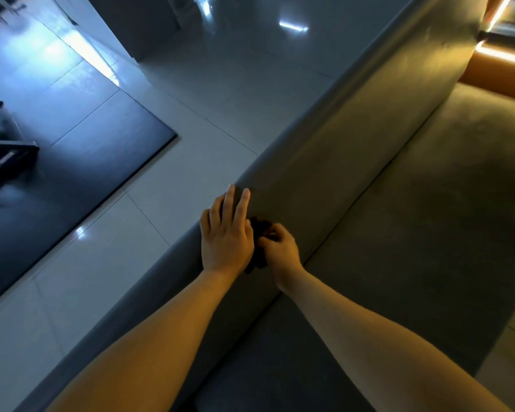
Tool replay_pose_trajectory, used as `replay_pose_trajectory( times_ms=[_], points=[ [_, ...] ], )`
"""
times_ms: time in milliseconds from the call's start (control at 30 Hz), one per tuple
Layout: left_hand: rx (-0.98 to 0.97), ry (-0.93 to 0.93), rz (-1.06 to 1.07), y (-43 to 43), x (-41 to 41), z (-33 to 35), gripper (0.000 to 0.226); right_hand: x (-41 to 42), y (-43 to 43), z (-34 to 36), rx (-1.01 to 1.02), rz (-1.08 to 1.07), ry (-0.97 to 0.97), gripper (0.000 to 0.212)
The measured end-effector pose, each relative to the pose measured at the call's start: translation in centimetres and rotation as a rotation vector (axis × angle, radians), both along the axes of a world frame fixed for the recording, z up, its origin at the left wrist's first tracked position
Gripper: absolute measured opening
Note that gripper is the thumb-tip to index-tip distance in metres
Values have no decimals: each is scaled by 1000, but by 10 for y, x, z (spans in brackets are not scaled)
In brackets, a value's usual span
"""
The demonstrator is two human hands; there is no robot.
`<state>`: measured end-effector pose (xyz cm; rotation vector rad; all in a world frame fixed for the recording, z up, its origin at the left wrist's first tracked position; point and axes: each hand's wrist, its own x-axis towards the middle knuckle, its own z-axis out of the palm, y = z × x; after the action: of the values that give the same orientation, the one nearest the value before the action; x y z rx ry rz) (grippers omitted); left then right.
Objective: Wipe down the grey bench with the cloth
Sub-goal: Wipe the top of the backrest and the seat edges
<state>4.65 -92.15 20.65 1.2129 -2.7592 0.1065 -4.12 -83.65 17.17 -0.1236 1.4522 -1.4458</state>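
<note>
The grey bench (369,162) runs diagonally from the bottom left to the top right, with a raised backrest and a lower seat to the right. A dark cloth (259,257) lies bunched on the backrest between my hands, mostly hidden by them. My right hand (280,248) is curled over the cloth and grips it. My left hand (226,233) lies flat on the top edge of the backrest with its fingers apart, touching the cloth's left side.
Glossy grey floor tiles (208,93) lie to the left of the bench. A dark mat (72,150) with black furniture legs (9,156) covers the floor at far left. Orange-lit trim (497,66) sits at the bench's far end.
</note>
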Motion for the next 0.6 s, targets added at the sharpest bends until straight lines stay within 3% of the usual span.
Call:
replay_pose_trajectory(
  times_ms=[100,167,300,433,500,600],
  points=[
    [-11,-11,-22,0,1,0,64,-53,-13,-5,113,-273,119,19],
    [-23,2,-23,0,3,-3,63,-87,-21,-9,135,-376,20,18],
    [-47,21,-28,-4,-1,-7,63,-105,-32,-26,153,-298,-91,31],
    [-43,7,-15,-2,-2,-9,62,-51,-32,-44,195,-208,21,37],
    [-36,6,-2,-1,-2,-8,62,-14,-25,-42,157,-156,11,29],
    [-22,12,9,-2,-1,-6,61,26,-9,-16,56,-61,-166,18]
  ],
)
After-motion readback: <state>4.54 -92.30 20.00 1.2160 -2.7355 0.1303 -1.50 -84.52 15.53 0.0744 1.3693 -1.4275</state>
